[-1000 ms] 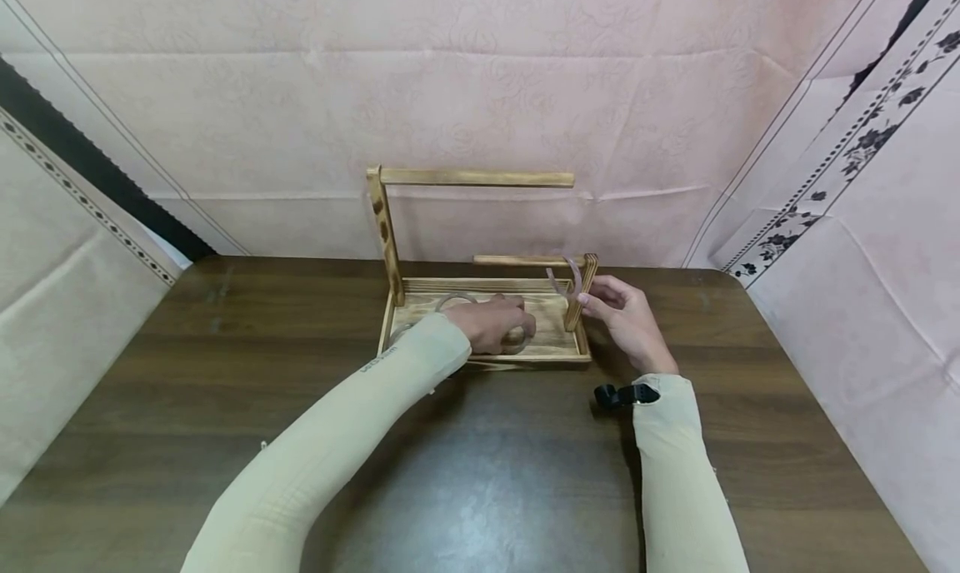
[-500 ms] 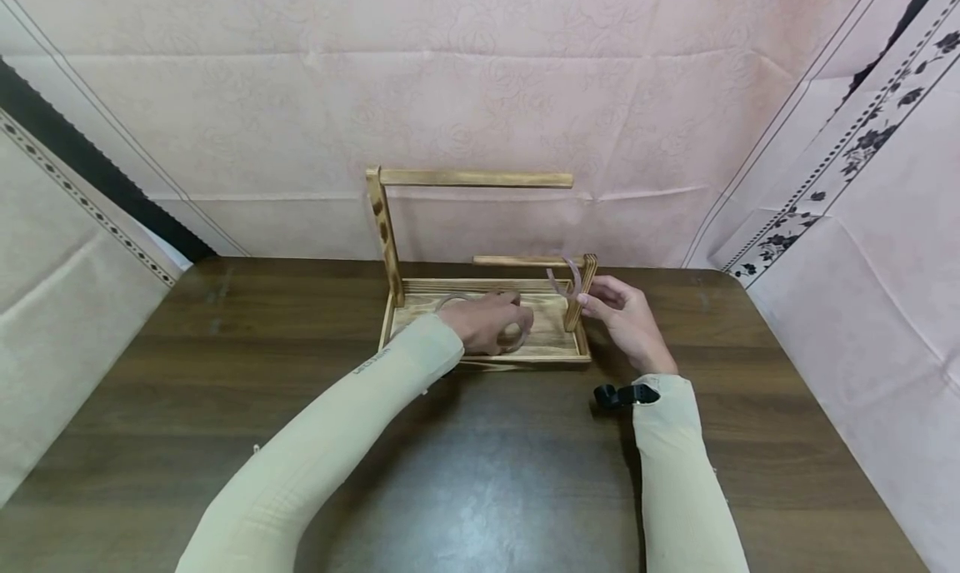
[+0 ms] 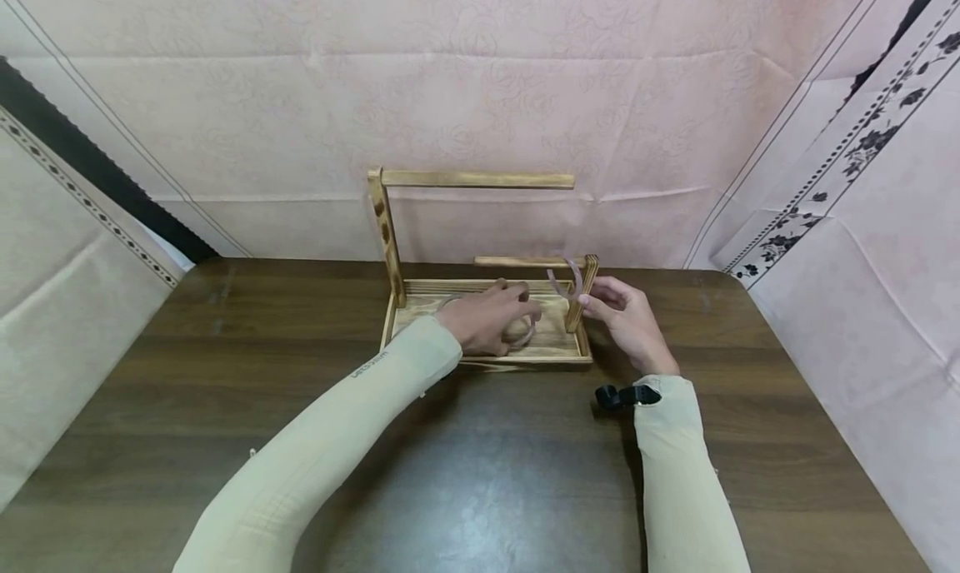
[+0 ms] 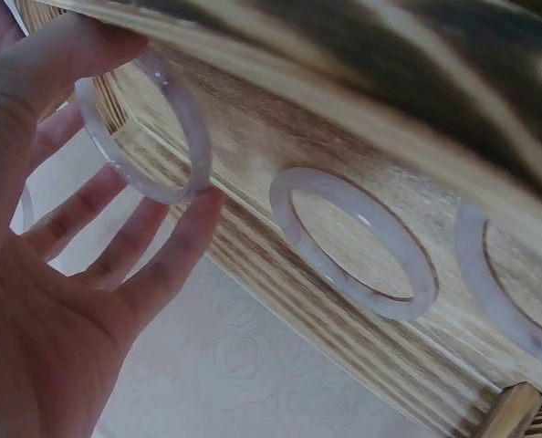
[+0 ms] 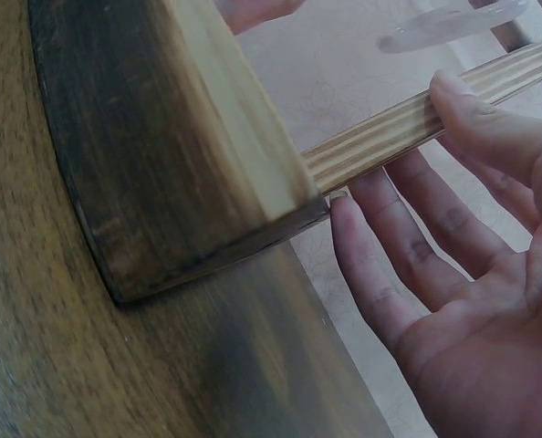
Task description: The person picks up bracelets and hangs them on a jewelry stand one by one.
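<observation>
My left hand reaches into the tray of a wooden stand. Thumb and fingertips hold a pale lilac bangle at opposite sides of its ring, tilted over the tray floor. Two similar bangles lie in the tray, a middle bangle and an end bangle partly cut off by the frame. At the stand's right end, my right hand grips the short upright post, thumb on one side and fingers on the other. Another bangle hangs on the lower bar beside that post.
A tall post at the tray's left carries the upper bar, which ends free on the right. The stand sits near the back edge of a brown wooden table. Pale patterned cloth hangs behind.
My left hand shifts slightly right, its fingers lifting and spreading a little, with the bangle still held. The right hand stays on the post and the hung bangle keeps its place.
</observation>
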Motion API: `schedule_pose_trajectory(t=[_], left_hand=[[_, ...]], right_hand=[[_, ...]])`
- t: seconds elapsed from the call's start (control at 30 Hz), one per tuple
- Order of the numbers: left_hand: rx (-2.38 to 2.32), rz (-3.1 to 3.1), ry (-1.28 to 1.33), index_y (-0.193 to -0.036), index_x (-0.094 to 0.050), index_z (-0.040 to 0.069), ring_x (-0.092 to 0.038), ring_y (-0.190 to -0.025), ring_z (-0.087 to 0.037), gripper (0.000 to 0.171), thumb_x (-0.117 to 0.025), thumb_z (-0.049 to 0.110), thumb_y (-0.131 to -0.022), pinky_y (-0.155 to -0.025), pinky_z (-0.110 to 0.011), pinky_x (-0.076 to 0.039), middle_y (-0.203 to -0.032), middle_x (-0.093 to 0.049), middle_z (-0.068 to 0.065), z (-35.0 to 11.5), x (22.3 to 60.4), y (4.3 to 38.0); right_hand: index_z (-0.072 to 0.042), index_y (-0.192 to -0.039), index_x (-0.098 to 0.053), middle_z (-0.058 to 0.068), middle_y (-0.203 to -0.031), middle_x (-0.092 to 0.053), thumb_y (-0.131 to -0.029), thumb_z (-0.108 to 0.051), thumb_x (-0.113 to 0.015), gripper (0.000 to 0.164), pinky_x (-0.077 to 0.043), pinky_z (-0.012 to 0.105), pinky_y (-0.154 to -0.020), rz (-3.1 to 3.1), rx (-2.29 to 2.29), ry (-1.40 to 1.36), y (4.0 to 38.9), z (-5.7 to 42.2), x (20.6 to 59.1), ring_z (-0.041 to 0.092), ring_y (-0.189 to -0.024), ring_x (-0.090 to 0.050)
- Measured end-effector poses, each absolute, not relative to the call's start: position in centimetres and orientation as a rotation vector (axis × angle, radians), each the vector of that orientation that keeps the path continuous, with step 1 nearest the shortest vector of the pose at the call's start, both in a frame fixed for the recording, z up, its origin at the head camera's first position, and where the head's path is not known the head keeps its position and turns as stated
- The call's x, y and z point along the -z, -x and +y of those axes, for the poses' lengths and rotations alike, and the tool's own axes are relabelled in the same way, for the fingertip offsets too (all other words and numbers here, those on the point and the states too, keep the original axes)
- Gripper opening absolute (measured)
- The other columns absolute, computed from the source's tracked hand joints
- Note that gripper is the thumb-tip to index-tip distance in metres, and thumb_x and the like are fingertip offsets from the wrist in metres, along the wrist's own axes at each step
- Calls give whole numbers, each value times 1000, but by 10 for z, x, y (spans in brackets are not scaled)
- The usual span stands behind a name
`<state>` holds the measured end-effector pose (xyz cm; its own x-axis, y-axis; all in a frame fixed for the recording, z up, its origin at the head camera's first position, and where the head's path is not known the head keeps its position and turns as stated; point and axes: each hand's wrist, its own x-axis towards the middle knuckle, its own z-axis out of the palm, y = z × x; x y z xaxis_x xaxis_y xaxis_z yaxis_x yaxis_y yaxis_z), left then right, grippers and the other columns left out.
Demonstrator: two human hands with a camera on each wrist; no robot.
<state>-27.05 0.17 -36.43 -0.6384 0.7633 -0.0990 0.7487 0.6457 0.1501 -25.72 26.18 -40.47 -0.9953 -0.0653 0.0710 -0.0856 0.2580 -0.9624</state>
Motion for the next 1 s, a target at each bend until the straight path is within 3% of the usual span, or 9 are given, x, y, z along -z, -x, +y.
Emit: schedule_pose_trajectory(t=[0.13,0.37,0.83,1.0], left_hand=[[-148,2737,-1320,-140,-56,27,-44,-141,-50,64,-81,18,-81,-112,-58,-47,-147,-48,-7,3,366,271],[-150,2797,-1353,-139,-56,29,-41,-140,-56,59,-78,22,-85,-103,-62,-52,-152,-46,-10,4,366,267],[-114,2871,-1349,-143,-52,32,-44,-141,-51,68,-82,27,-83,-98,-60,-57,-154,-43,-6,1,367,263],[-110,2891,-1416,-142,-53,30,-49,-136,-41,68,-83,28,-81,-88,-47,-63,-152,-44,-6,-2,367,261]], right_hand=[[-2,-134,-59,12,-127,-65,-100,-24,-68,41,-61,29,-95,-2484,-1890,-151,258,262,407,6,-105,-67],[-3,-134,-59,12,-128,-65,-100,-26,-68,41,-60,30,-96,-2492,-1884,-158,257,263,407,9,-107,-67],[-2,-135,-59,15,-129,-64,-100,-24,-68,42,-60,33,-98,-2471,-1905,-166,258,262,406,6,-106,-67],[-2,-135,-59,12,-127,-65,-100,-25,-67,43,-60,34,-99,-2482,-1891,-169,257,263,406,8,-106,-67]])
